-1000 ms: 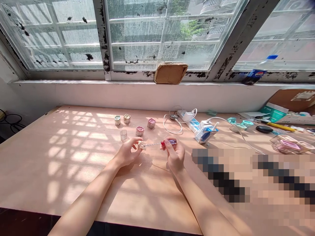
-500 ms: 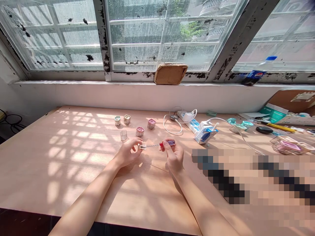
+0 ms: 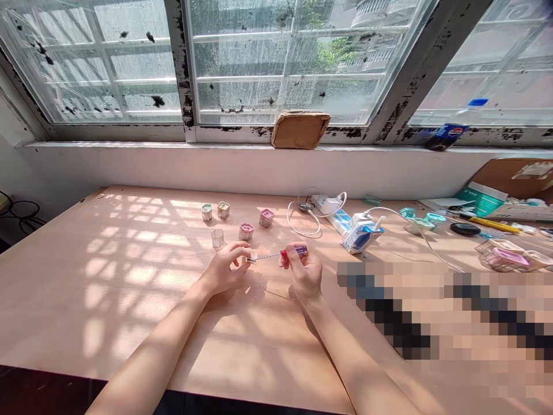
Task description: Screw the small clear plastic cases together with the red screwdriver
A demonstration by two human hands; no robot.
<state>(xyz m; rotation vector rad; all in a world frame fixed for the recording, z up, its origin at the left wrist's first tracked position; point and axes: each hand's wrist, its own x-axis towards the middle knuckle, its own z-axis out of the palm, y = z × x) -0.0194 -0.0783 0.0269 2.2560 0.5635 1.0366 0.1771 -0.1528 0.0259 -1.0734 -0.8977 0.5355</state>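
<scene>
My left hand [image 3: 224, 268] pinches a small pale, partly clear piece [image 3: 250, 258] between thumb and fingers, just above the table. In my right hand [image 3: 305, 274] is a screwdriver [image 3: 294, 252] with a red and purple handle. Its thin shaft points left, and the tip meets the small piece; the exact contact is too small to make out. Beyond my left hand stand a clear hexagonal cup [image 3: 217, 238], a teal-topped box [image 3: 207, 212], a cream-topped box [image 3: 223, 210] and two pink-topped boxes [image 3: 246, 231] [image 3: 266, 217].
A power strip [image 3: 339, 219] with white cables and a blue-white carton [image 3: 360, 236] lie right of centre. Further right are teal cups [image 3: 434, 219], a black oval object [image 3: 465, 229], a yellow pen [image 3: 495, 224] and pink trays [image 3: 505, 257]. A bottle [image 3: 453, 129] leans on the sill.
The small piece has tilted slightly in my left fingers. The screwdriver and both hands stay in nearly the same place.
</scene>
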